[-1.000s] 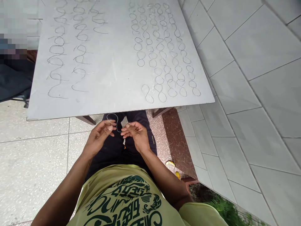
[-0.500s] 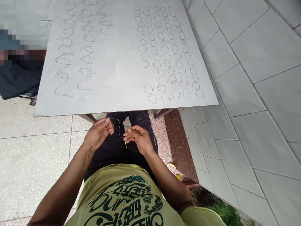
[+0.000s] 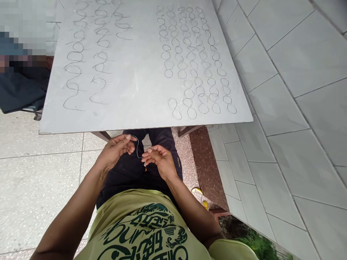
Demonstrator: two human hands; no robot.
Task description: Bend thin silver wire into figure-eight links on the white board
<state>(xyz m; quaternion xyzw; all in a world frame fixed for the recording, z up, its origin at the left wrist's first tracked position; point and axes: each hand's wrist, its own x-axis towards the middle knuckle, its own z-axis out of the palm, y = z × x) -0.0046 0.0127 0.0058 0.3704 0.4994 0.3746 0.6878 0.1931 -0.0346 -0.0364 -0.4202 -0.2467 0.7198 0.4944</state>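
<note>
A short, thin piece of wire [image 3: 137, 148] is bent in an S-curve between my two hands, just below the near edge of the grey board. My left hand [image 3: 115, 153] pinches its upper end with the fingertips together. My right hand [image 3: 159, 160] pinches its lower end. Both hands hover over my lap, above dark trousers.
The grey board [image 3: 135, 86] rests on a stand in front of me. Several wire figure-eight loops [image 3: 195, 65] lie in rows on its right half, and larger wavy wire chains [image 3: 81, 57] lie on its left half. Tiled floor surrounds it; dark cloth [image 3: 18, 90] lies far left.
The wire's upper loop has been pulled out into an open S-curve. My hands have shifted slightly lower and closer together.
</note>
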